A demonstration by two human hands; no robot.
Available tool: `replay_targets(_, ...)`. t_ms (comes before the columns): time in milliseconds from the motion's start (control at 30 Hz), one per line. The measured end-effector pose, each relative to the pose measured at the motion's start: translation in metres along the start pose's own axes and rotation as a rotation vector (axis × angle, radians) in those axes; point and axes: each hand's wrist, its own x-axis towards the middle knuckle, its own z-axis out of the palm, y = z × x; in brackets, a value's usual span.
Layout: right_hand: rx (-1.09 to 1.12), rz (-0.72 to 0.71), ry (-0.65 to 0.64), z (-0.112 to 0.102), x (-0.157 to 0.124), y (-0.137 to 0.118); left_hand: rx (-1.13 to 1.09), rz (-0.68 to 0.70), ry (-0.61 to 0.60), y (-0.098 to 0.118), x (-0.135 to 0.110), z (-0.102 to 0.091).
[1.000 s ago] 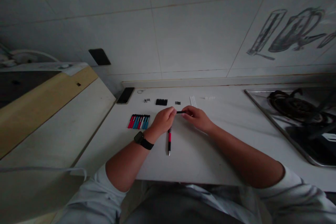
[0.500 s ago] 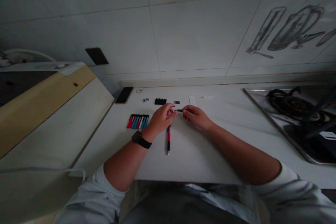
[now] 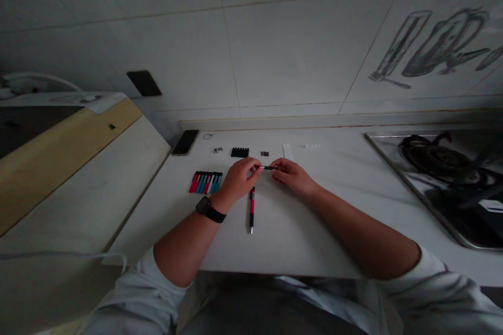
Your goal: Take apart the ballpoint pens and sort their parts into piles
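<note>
Between my two hands is a small black pen grip [image 3: 269, 167] with a thin light part at its left end. The fingertips of my left hand [image 3: 240, 175] pinch that light end; what exactly they hold is partly hidden. My right hand [image 3: 293, 175] is closed on the right end of the black grip. Below them a red and black pen [image 3: 252, 210] lies on the white counter, its silver tip toward me. Left of my left hand lies a row of red, blue and white pen barrels [image 3: 205, 182] with black ends.
Along the back lie a phone [image 3: 185, 142], small metal pieces [image 3: 217, 150], black grips [image 3: 240, 152], small dark pieces [image 3: 264, 154], white refills [image 3: 287, 151] and small clear-white pieces [image 3: 313, 146]. A gas stove [image 3: 436, 167] is at right, a wooden-edged box [image 3: 78, 162] at left.
My left fingers have closed more tightly at the grip's light end. My right hand has shifted slightly left, and more of the black piece shows between the hands.
</note>
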Motion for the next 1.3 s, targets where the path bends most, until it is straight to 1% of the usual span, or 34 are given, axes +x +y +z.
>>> replay_targets(200,-0.049,0.064,-0.033,0.0028,-0.0027,-0.0039,0.003,-0.008,-0.042,0.0017,-0.0001,-0.0026)
replay_targets(333,-0.048,0.038,-0.040,0.0038,-0.0032,-0.0053,0.005,-0.004,-0.066,0.0004,-0.0001,-0.0026)
replay_targets(567,-0.006,0.035,-0.028,0.0054,-0.0001,0.0017,0.021,-0.010,-0.073,-0.0011,-0.0010,-0.0032)
replay_targets(767,-0.052,0.030,-0.048,0.0042,-0.0028,-0.0026,0.049,0.002,-0.090,0.0012,0.0002,-0.0043)
replay_targets(1067,-0.116,0.000,-0.039,0.0042,-0.0013,0.0016,0.098,0.008,-0.079,-0.0002,0.0013,-0.0057)
replay_targets(1167,-0.128,-0.010,-0.026,0.0037,-0.0014,0.0028,0.076,0.001,-0.078,-0.0004,0.0012,-0.0057)
replay_targets(1300,-0.110,-0.017,0.009,0.0041,-0.0008,0.0029,-0.002,-0.029,-0.038,-0.0003,-0.0001,-0.0045)
